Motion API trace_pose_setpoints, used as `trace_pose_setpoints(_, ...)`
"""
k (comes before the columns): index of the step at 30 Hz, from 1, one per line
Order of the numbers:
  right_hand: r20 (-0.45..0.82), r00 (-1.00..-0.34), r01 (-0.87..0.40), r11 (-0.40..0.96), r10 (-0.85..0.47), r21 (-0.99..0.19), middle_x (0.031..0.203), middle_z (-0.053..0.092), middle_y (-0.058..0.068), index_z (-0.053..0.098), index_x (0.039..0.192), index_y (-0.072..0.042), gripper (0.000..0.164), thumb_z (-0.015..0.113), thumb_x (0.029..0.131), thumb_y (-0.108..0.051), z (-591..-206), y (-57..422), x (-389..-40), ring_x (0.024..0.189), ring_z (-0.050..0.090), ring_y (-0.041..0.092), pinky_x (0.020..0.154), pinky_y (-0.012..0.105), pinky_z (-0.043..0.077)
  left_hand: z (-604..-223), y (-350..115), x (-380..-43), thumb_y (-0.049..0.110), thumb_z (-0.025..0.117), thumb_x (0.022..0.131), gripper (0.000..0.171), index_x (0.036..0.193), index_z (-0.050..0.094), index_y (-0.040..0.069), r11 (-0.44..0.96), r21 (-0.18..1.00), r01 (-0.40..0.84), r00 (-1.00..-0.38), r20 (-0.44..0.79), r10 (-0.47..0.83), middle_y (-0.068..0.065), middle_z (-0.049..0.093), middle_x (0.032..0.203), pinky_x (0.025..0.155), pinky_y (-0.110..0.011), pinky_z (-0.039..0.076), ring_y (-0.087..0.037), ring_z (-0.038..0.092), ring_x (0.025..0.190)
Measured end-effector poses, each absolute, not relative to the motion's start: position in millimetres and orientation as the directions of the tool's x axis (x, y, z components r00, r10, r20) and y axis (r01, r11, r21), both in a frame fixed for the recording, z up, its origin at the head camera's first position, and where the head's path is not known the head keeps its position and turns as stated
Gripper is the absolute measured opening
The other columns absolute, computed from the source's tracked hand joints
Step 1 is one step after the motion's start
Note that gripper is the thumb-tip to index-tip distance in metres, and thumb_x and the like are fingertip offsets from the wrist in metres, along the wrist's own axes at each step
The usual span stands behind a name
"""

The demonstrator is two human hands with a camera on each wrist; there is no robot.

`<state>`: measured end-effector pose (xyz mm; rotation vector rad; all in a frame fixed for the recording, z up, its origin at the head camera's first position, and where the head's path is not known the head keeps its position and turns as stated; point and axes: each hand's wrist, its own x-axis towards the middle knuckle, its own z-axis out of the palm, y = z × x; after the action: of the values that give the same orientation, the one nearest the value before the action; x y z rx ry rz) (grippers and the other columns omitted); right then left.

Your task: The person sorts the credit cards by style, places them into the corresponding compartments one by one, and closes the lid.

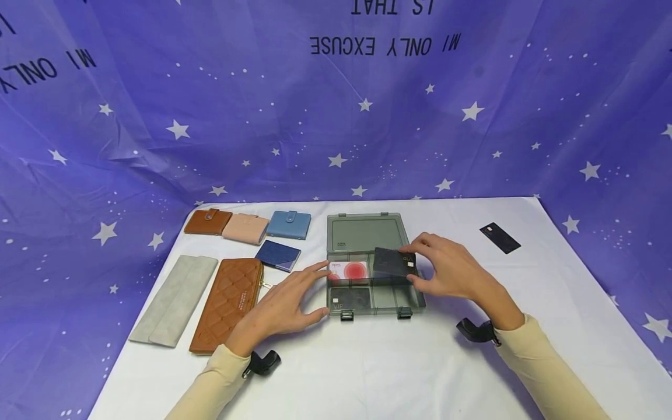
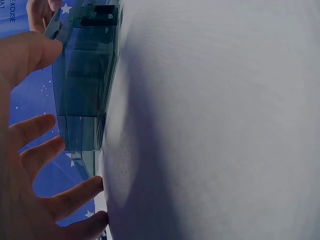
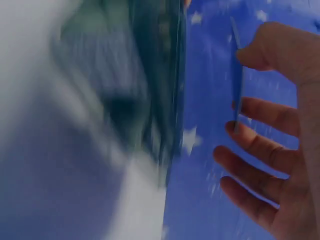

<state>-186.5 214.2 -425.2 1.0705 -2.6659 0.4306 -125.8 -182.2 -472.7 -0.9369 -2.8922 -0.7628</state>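
A translucent grey-green plastic box (image 1: 382, 303) lies with its lid (image 1: 367, 232) tipped back, its inside divided into compartments. My right hand (image 1: 452, 269) pinches a black VIP card (image 1: 391, 262) between thumb and fingers, over the back right compartment. In the right wrist view the card (image 3: 237, 85) shows edge-on, apart from the box. Beside the box's left wall is my left hand (image 1: 286, 303), fingers spread and fairly straight, fingertips at its edge. A red and white card (image 1: 349, 270) sits in the back left compartment, another black VIP card (image 1: 350, 298) in the front left.
Another black card (image 1: 500, 238) lies at the far right. On the left are a brown wallet (image 1: 208, 221), pink wallet (image 1: 245, 228), blue wallet (image 1: 289, 225), navy card case (image 1: 278, 255), quilted brown purse (image 1: 227, 306) and grey long wallet (image 1: 174, 300). A purple starred cloth (image 1: 294, 134) hangs behind.
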Motion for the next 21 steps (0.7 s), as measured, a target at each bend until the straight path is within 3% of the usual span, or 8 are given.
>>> trace_pose_setpoints(5,0.286,-0.651,-0.753,0.645,-0.703,-0.129,0.116,0.068,-0.001,0.077,0.129,-0.022,0.051,0.083,0.083,-0.044,-426.3,186.0,-166.2,0.091,0.064,0.017,0.073,0.039,0.056,-473.1,-183.3,-126.3,0.05,0.076,0.095,0.073,0.157,0.053,0.02,0.695,0.451,0.561,-0.818,0.171,0.549,0.005,0.038,0.173,0.115,-0.053,0.049,-0.026,0.05,0.149)
trace_pose_setpoints(11,0.293,-0.584,-0.803,0.591,-0.757,-0.072,0.113,0.068,-0.001,0.078,0.125,-0.018,0.049,0.083,0.085,-0.046,-435.1,167.1,-153.4,0.101,0.069,0.021,0.085,0.043,0.06,-472.3,-183.2,-127.4,0.049,0.078,0.094,0.071,0.155,0.055,0.02,0.689,0.457,0.562,-0.816,0.175,0.55,0.005,0.039,0.173,0.114,-0.053,0.05,-0.027,0.052,0.147)
trace_pose_setpoints(21,0.305,-0.56,-0.821,0.566,-0.77,-0.079,0.118,0.068,0.0,0.078,0.128,-0.015,0.048,0.082,0.091,-0.045,-444.0,150.2,-147.1,0.106,0.068,0.022,0.09,0.044,0.059,-472.5,-183.4,-127.5,0.05,0.078,0.094,0.069,0.154,0.057,0.024,0.691,0.455,0.561,-0.818,0.181,0.546,0.005,0.039,0.172,0.112,-0.054,0.05,-0.027,0.052,0.147)
